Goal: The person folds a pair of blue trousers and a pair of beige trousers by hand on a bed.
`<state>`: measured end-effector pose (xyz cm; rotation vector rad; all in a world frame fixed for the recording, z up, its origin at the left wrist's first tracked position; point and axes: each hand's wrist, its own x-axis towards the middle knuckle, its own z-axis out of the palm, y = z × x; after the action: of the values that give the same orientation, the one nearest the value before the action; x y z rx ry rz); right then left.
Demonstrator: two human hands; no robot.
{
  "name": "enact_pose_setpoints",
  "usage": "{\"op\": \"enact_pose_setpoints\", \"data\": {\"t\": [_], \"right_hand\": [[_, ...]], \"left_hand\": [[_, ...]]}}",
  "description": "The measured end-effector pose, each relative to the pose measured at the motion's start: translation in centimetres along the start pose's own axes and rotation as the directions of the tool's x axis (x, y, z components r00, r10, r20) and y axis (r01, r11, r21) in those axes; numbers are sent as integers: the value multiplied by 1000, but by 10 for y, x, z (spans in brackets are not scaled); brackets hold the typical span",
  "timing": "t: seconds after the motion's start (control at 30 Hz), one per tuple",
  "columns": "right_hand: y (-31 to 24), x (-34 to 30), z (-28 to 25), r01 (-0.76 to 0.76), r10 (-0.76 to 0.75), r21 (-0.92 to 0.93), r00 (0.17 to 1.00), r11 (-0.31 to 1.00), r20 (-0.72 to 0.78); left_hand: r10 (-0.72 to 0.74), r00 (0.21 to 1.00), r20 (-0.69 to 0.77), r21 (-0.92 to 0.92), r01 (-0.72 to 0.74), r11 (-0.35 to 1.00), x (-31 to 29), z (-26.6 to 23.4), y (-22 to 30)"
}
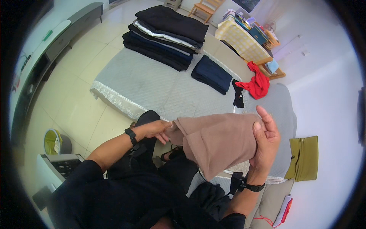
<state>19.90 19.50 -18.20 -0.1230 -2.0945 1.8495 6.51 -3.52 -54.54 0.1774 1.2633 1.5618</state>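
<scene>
A brown folded garment (223, 143) hangs in the air between my hands, above my lap. Its exact kind cannot be told from the folds. My right hand (267, 139) grips its right end, thumb on top and fingers largely behind the cloth. At the opposite end, my left hand (154, 129) pinches the garment's left edge near a fold, its lower fingers hanging loosely. Beyond the garment, a dark navy folded garment (212, 74) lies on the grey quilted cover (160, 91). Dark crumpled clothing (209, 196) lies beside my lap, close to my right forearm.
A tall stack of folded dark clothes (166, 36) stands on the cover's far side. A black item (238, 93) and crumpled red cloth (257, 82) lie at the right. An olive cushion (304, 158) leans by the wall. A lined bin (57, 142) stands on the floor at left.
</scene>
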Motion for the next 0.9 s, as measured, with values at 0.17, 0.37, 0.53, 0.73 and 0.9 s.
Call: {"op": "enact_pose_setpoints", "data": {"t": [0.17,0.37,0.53,0.73,0.9], "right_hand": [[-5,-7,0,21,-22,68,1000,997,1],[-10,-25,10,95,-95,36,995,995,-12],[-3,-34,22,98,-100,122,995,988,12],[-1,-44,29,95,-100,105,994,990,41],[-2,-51,29,99,-102,90,994,991,35]], "left_hand": [[-172,942,289,-173,228,958,5,-8,-40],[-40,914,404,-318,182,931,26,-4,-84],[-65,814,578,-371,333,867,33,-1,-99],[118,910,398,-40,-111,993,7,13,-82],[291,917,274,457,-390,799,-19,20,-49]]}}
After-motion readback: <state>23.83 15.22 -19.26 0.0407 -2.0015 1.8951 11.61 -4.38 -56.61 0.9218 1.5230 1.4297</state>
